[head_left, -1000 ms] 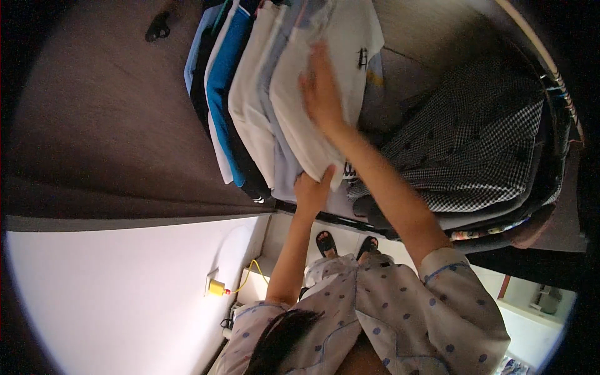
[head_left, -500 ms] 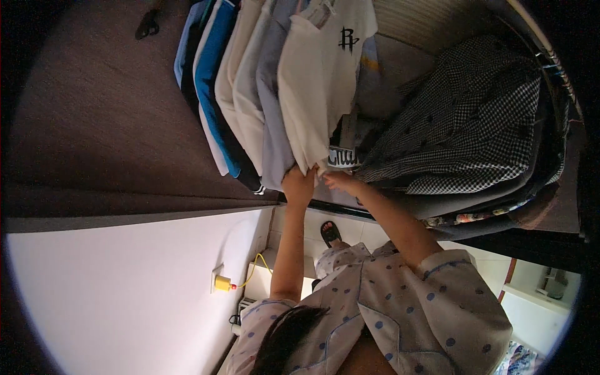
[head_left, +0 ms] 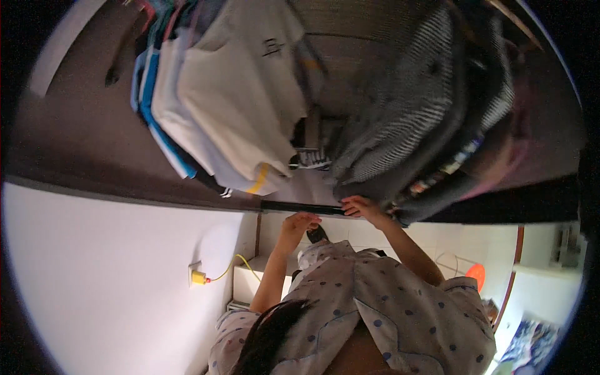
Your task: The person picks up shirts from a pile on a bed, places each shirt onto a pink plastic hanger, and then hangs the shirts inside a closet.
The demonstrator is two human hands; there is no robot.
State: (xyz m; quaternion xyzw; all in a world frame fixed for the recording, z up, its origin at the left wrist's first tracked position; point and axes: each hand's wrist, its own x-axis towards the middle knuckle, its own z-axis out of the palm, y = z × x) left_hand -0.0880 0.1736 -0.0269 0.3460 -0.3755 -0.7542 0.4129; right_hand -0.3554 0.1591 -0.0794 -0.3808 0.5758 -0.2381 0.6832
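A cream shirt [head_left: 234, 94] with a small dark print hangs at the front of the left-hand clothes, its hem hanging loose. Below and to the right of that hem, my left hand [head_left: 299, 227] is off the cloth with its fingers loosely bent and apart, holding nothing I can see. My right hand [head_left: 364, 208] has its fingers stretched out, just under a black-and-white checked garment [head_left: 406, 119] on the right side and near the wardrobe's front edge [head_left: 303, 208]. Whether its fingertips touch anything is unclear. The hanging clothes are partly smeared by motion.
A blue garment [head_left: 149, 81] and other light clothes hang behind the cream shirt. Several dark garments hang at the right. A white wall [head_left: 112, 269] carries a yellow plug [head_left: 199, 277] with a yellow cable. An orange-red round thing [head_left: 476, 275] stands at the lower right.
Both hands have let go of the cream shirt's hem and come down toward me, moving apart. The shirt hangs free, showing a yellow stripe near its bottom. The view has shifted.
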